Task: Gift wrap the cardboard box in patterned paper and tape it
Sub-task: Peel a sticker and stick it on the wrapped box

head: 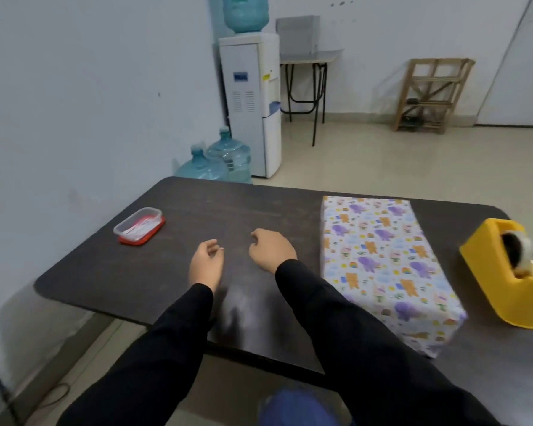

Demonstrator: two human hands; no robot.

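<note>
1. The fingers (213, 245) of the left hand (206, 265) curl loosely toward the palm and hold nothing. Those of the right hand (273, 250) are loosely curled in the same way and are also empty.
2. Neither hand touches the box (382, 265). The right hand is just to its left and the left hand is farther left again. Whether the hands rest on the dark surface (130, 278) or hover over it cannot be told.
3. The box lies flat on the surface, long side running away from the person. It is covered in patterned paper (366, 229), white with purple, orange and blue cartoon figures. The top and the near end are smooth and closed.
4. Both forearms, in black sleeves (336, 318), reach forward left of the box. The left palm is turned inward and the back of the right hand faces up.
5. A yellow tape dispenser (502, 281) stands just right of the box, apart from it.
6. A clear container (139, 226) with a red base sits well to the left of the box.
</note>
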